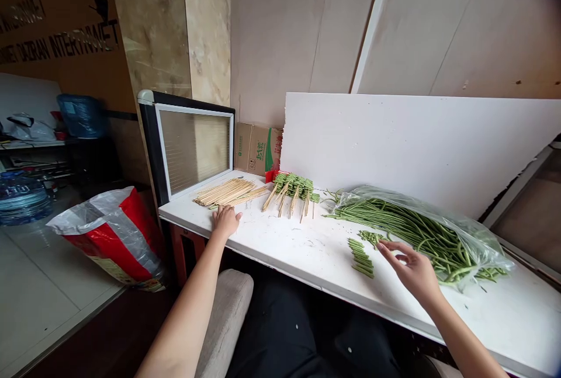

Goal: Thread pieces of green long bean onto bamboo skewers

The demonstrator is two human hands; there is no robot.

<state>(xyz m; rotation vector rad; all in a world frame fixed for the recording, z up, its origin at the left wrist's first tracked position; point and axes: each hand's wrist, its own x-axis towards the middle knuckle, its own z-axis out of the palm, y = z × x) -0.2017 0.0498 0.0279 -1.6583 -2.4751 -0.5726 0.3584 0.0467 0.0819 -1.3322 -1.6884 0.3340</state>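
Note:
My left hand point(227, 221) lies at the table's near edge, thumb spread to the side, its fingertips just in front of a pile of bamboo skewers point(230, 191). My right hand point(412, 270) is over the table with thumb and forefinger drawn together in a pinch. Its fingertips are at a small heap of cut green bean pieces point(370, 238); whether they hold one is hard to see. Left of that hand, more cut bean pieces point(362, 259) lie side by side in a row. Finished bean skewers point(293, 185) are stacked farther back, sticks pointing toward me.
A clear plastic bag point(477, 232) of long green beans point(407, 220) lies on the right of the white table point(289, 255). Behind stand a cardboard box point(252, 147) and a white board point(394, 144). A framed panel point(195, 147) edges the left; a red-and-white sack point(109, 238) is on the floor.

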